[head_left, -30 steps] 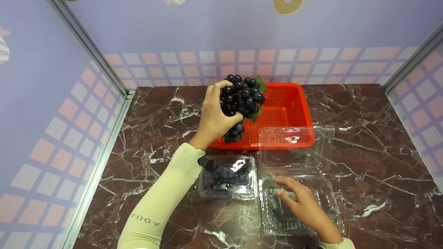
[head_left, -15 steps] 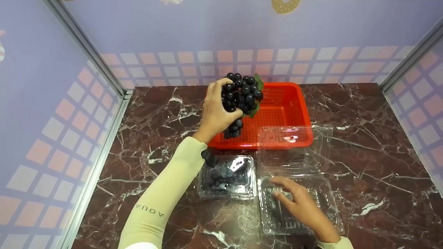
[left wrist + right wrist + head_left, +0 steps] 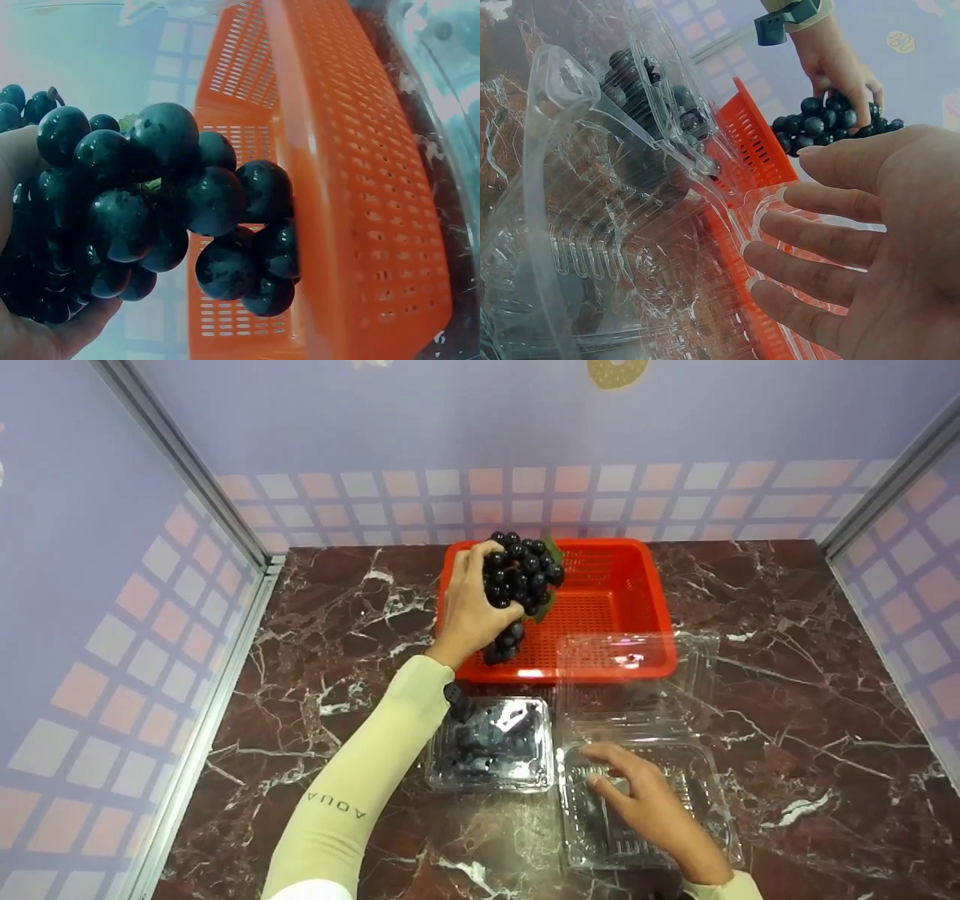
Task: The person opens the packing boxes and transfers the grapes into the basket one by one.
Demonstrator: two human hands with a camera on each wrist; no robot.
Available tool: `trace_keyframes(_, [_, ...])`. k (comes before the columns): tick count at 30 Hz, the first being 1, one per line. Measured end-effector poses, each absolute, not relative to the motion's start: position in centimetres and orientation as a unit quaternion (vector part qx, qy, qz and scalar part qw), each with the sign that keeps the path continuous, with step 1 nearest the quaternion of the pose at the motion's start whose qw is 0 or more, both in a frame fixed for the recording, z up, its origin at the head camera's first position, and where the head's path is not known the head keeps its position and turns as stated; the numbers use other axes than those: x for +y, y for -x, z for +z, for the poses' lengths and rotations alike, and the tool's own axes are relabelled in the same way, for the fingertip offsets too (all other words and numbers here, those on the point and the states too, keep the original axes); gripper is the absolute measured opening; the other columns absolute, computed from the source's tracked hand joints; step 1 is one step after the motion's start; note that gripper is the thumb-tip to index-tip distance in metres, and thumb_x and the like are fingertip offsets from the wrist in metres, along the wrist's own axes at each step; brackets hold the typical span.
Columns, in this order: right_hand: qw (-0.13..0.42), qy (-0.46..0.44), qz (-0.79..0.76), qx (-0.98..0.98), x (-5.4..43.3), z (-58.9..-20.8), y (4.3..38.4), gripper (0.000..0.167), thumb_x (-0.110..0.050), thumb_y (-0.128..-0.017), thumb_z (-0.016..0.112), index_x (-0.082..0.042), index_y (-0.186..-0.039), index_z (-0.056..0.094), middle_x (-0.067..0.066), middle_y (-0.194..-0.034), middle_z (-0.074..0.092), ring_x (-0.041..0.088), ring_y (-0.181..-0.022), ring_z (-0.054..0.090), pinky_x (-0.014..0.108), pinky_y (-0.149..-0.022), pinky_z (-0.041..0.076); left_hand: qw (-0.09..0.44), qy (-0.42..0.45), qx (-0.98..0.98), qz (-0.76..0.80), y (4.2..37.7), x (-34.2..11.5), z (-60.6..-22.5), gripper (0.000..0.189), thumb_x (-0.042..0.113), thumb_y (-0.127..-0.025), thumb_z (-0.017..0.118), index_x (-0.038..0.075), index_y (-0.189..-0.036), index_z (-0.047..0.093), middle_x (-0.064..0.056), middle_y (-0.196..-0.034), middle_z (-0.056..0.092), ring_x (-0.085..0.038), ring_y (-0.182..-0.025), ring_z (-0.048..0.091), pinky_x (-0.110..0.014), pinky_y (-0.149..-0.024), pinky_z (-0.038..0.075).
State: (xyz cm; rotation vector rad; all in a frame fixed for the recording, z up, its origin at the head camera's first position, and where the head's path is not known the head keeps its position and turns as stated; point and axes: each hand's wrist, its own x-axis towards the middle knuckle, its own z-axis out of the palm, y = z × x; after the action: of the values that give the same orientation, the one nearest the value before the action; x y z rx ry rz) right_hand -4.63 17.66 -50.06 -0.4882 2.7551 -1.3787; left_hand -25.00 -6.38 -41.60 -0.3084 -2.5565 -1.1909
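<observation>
My left hand [image 3: 474,604] grips a bunch of dark grapes [image 3: 525,574], thumb on one side and fingers on the other. Green leaves show at the bunch's far side. It hangs at the left part of a red plastic basket [image 3: 660,619]; in the left wrist view its lower grapes [image 3: 225,268] are close to the basket wall [image 3: 360,187], and I cannot tell if they touch. My right hand [image 3: 649,802] is over the base of a hinged clear plastic container [image 3: 705,780], fingers extended and holding nothing, as the right wrist view shows. The container's lid stands raised at the back.
A closed clear container [image 3: 491,746] with dark grapes inside lies left of the hinged one. The raised lid [image 3: 637,686] overlaps the basket's front right corner in the head view. Patterned walls [image 3: 420,502] bound the dark marbled tabletop [image 3: 787,735].
My left hand has shifted slightly, and the bunch of grapes has dropped a little toward the basket. The right hand stays almost where it was.
</observation>
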Motion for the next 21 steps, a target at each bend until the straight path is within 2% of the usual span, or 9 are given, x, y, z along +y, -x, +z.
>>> trace_keyframes(5, [0.015,0.16,-0.452,0.877,17.5,-50.2,4.6,0.035,-0.014,-0.089,0.067,-0.01,-0.123,0.063,0.004,-0.123,0.066,0.025,-0.11,0.064,0.046,-0.088,0.055,0.15,0.102,-0.894,-0.41,25.4,-6.3,-42.5,0.076,0.018,-0.062,0.077,0.031,-0.128,0.043,-0.001,-0.127,0.046,-0.026,-0.097,0.057,-0.041,-0.08,0.051])
trace_keyframes(10, [0.025,0.16,-0.456,0.875,17.4,-50.1,4.5,0.037,-0.01,-0.089,0.067,-0.011,-0.125,0.061,0.004,-0.124,0.066,0.025,-0.112,0.063,0.046,-0.089,0.054,0.136,0.104,-0.901,-0.4,25.9,-6.3,-43.5,0.076,0.015,-0.064,0.077,0.031,-0.129,0.042,-0.003,-0.127,0.045,-0.026,-0.099,0.055,-0.041,-0.079,0.051])
trace_keyframes(17, [0.036,0.152,-0.467,0.87,17.5,-49.9,4.4,0.037,-0.011,-0.088,0.067,-0.012,-0.125,0.061,0.004,-0.124,0.065,0.025,-0.114,0.062,0.047,-0.092,0.053,0.107,0.104,-0.907,-0.394,26.5,-6.1,-44.7,0.075,0.014,-0.067,0.078,0.028,-0.13,0.041,-0.006,-0.128,0.044,-0.026,-0.107,0.052,-0.043,-0.086,0.05])
trace_keyframes(21, [0.034,0.156,-0.464,0.871,17.5,-50.0,4.4,0.038,-0.015,-0.089,0.067,-0.012,-0.126,0.061,0.003,-0.124,0.066,0.024,-0.115,0.062,0.048,-0.095,0.051,0.093,0.096,-0.909,-0.395,26.7,-6.1,-45.2,0.074,0.015,-0.069,0.078,0.028,-0.131,0.04,-0.006,-0.127,0.043,-0.027,-0.103,0.053,-0.043,-0.084,0.051])
